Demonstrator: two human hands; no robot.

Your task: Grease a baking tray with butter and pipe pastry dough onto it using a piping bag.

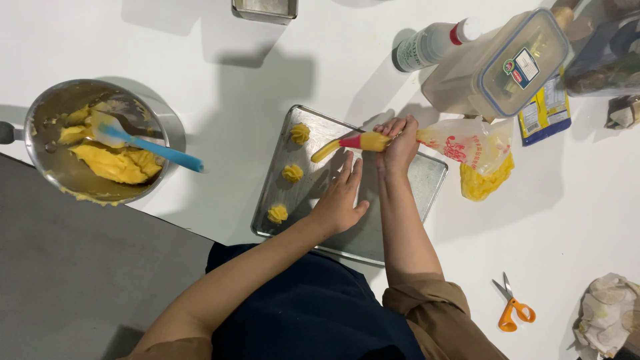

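Piping bag [427, 143] crosswise, nozzle leftward

A smooth white tabletop [220, 73] fills most of the frame, from the upper left across to the right edge. Light falls from above and casts soft grey shadows on it, the broadest in the upper middle of the frame. In the lower left of the frame, a flat dark grey surface [73, 273] meets the white top along a slanting edge.
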